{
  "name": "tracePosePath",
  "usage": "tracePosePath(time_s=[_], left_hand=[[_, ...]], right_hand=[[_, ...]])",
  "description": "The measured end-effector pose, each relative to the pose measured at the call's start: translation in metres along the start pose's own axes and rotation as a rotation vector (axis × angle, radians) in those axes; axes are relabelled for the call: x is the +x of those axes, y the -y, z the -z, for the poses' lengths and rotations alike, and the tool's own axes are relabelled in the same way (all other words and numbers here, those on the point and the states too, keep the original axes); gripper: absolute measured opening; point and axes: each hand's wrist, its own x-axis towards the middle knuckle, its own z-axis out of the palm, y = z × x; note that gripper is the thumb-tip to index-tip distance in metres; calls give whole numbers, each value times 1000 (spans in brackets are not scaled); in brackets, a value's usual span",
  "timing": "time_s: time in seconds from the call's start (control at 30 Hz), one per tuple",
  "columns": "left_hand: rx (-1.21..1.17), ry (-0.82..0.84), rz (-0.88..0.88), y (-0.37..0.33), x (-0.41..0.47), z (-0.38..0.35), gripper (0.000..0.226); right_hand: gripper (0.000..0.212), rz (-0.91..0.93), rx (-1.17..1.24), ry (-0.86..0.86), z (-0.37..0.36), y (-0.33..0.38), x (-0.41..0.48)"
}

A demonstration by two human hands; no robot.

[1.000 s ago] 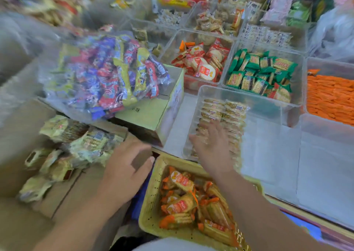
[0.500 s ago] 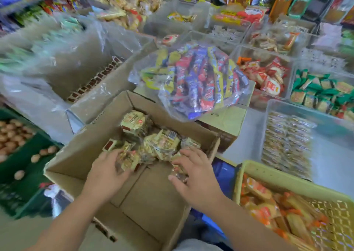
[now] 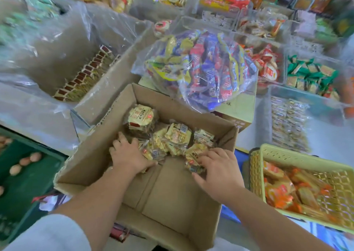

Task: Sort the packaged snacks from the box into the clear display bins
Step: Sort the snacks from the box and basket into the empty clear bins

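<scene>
An open cardboard box [image 3: 172, 199] sits in front of me with several yellow snack packets [image 3: 178, 137] heaped at its far end. My left hand [image 3: 128, 155] lies on packets at the left of the heap, fingers curled over them. My right hand [image 3: 218, 172] grips a yellow packet [image 3: 193, 157] at the right of the heap. A clear display bin [image 3: 306, 101] at the right holds rows of small clear-wrapped snacks [image 3: 287, 124].
A clear bag of blue, red and yellow bars [image 3: 199, 68] rests on a green-topped carton behind the box. A yellow basket [image 3: 272, 153] of orange packets stands at the right. More clear bins with snacks fill the back. A plastic-lined box [image 3: 82, 76] is at left.
My right hand left the clear bin at the right and came into the cardboard box. Both hands now close on packets; the view swung left onto the box.
</scene>
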Motion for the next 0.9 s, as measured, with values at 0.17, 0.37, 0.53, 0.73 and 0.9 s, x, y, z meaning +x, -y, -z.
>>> tracePosePath(time_s=[0.17,0.37,0.53,0.73,0.9], left_hand=[[30,7,-11,-4,6,-19,142],[36,21,-23,-1,15,-40,151],[-21,-8,-49,-2,20,-45,135],[-213,4,-56,3,28,-34,89],[-407,60,-71,13,27,-18,77]], right_hand=[[48,-13,-19,-38,-2,0,-1],[42,-13,-16,-89,-5,0,0],[39,-5,-32,-91,-6,-2,-1],[43,5,-25,-69,-6,-1,1],[44,12,-5,-60,-2,-1,1]])
